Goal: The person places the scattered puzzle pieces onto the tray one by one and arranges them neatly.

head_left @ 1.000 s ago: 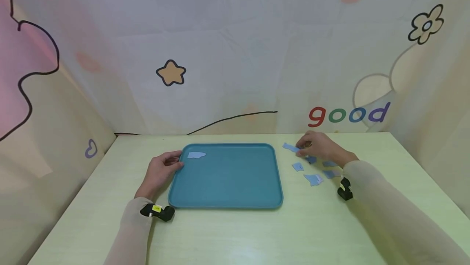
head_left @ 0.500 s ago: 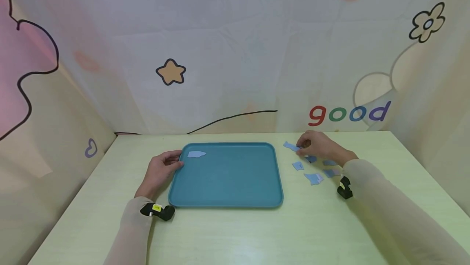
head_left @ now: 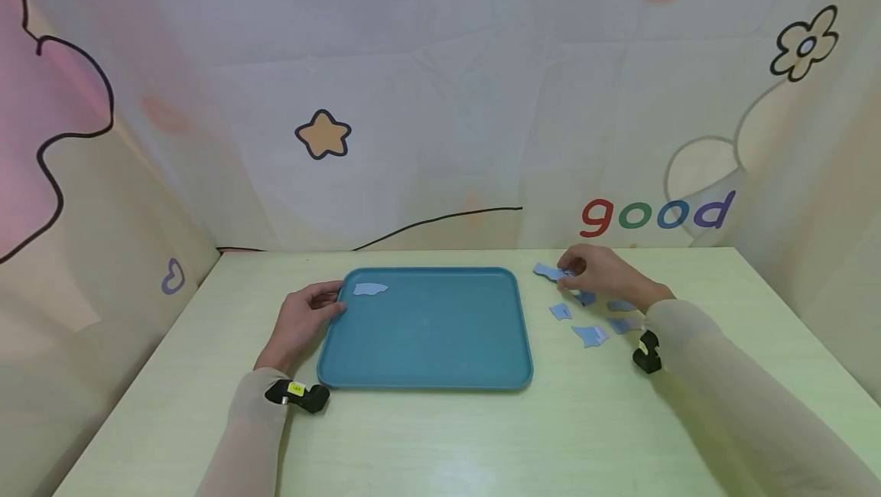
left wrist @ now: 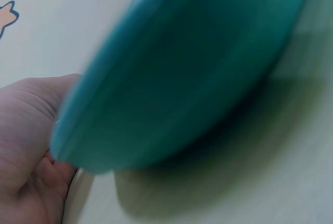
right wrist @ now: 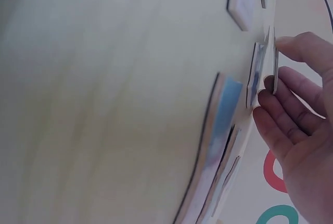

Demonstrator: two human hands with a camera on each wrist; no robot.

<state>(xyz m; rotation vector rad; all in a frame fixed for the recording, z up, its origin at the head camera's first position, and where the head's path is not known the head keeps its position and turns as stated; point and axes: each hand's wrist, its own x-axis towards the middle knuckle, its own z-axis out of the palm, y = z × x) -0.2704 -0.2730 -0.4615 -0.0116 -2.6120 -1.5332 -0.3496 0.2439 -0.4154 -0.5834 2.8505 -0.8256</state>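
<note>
My left hand point(head_left: 300, 323) grips the left rim of a blue rectangular tray point(head_left: 430, 332), thumb at the edge. In the left wrist view the tray's outer wall point(left wrist: 171, 73) fills the middle and partly covers the hand. One small light-blue puzzle piece point(head_left: 370, 289) lies in the tray's far left corner. Right of the tray, my right hand point(head_left: 602, 271) pinches a long, wavy-edged blue puzzle piece point(head_left: 548, 272) between thumb and fingertips. Edge-on, that thin piece point(right wrist: 276, 67) shows between the fingers in the right wrist view.
Several loose puzzle pieces lie below the right hand, among them a small one point(head_left: 560, 311), a wider one point(head_left: 590, 336) and one near the sleeve point(head_left: 623, 325). A printed cloth point(head_left: 427, 138) stands behind the pale table point(head_left: 427, 443).
The long puzzle piece has shifted very slightly at the right fingertips, and more of it shows by the thumb. The left hand and tray stay in place.
</note>
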